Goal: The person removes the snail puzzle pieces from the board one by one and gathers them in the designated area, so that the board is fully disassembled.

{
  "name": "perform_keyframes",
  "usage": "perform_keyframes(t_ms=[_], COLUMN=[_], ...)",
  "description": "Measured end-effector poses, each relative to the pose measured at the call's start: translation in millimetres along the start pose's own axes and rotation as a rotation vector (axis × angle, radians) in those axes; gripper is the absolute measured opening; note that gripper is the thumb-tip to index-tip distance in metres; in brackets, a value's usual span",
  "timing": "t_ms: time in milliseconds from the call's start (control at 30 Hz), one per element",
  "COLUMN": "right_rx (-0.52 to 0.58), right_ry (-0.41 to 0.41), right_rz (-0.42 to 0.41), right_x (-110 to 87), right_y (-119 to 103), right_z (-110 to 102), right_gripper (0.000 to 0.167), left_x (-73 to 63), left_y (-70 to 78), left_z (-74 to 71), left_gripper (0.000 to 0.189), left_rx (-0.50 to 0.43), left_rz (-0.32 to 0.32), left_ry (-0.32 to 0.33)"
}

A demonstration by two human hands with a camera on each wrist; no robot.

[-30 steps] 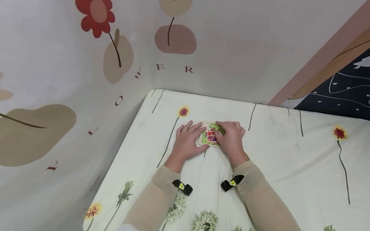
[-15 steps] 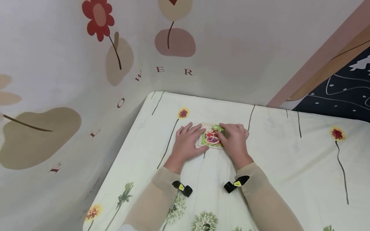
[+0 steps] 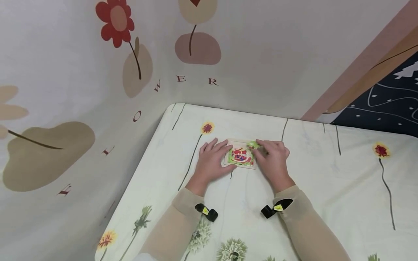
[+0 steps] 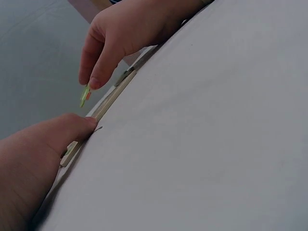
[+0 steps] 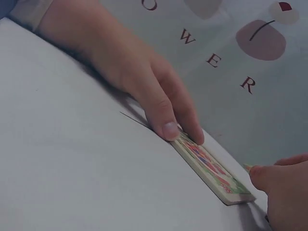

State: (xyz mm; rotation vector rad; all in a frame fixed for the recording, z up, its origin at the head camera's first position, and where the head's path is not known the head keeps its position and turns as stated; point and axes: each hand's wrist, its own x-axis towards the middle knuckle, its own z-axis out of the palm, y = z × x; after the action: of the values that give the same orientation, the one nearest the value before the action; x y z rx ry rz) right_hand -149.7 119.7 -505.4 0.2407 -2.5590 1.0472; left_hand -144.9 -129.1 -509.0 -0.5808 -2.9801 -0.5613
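In the head view a small square wooden jigsaw puzzle board point(image 3: 249, 167), with a red, purple and green picture, lies on the flowered cloth. My left hand point(image 3: 210, 161) holds its left side, with the thumb at the near edge and fingertips at the far left. My right hand point(image 3: 273, 159) pinches a green puzzle piece point(image 3: 252, 145) between thumb and forefinger over the board's far right corner. From the left wrist, that piece point(image 4: 85, 96) appears raised above the board point(image 4: 113, 96), tilted on edge. The right wrist view shows the left thumb and a finger on the board's end.
A pale cloth point(image 3: 326, 188) printed with flowers covers the flat surface. Behind it and to the left stands a wall hanging point(image 3: 261, 72) with red flowers and letters. Black camera straps point(image 3: 206, 212) sit on both wrists.
My right hand has moved right with the green piece, away from the board's middle, uncovering more of the picture. The left hand keeps its place on the board.
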Motion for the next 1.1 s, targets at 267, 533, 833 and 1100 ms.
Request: perform_keyframes(t_ms=[267, 533, 833, 1100], right_rx=[-0.026, -0.048, -0.040, -0.031], right_ry=[0.027, 0.050, 0.086, 0.099], right_rz=[0.016, 0.047, 0.067, 0.062], right_x=[-2.5, -7.4, -12.1, -15.5], right_y=[8.8, 25.7, 41.1, 49.1], right_z=[-13.3, -27.0, -42.6, -49.1], right_gripper=[0.036, 0.035, 0.036, 0.034], left_x=[2.1, 1.7, 1.6, 1.9], left_y=[2.8, 3.7, 1.4, 1.0], left_z=[-0.2, -2.5, 1.0, 4.4], left_gripper=[0.076, 0.076, 0.075, 0.076], left_rx=[0.009, -0.006, 0.000, 0.007], left_rz=[-0.006, -0.007, -0.010, -0.010], left_ry=[-0.014, -0.021, -0.015, -0.002])
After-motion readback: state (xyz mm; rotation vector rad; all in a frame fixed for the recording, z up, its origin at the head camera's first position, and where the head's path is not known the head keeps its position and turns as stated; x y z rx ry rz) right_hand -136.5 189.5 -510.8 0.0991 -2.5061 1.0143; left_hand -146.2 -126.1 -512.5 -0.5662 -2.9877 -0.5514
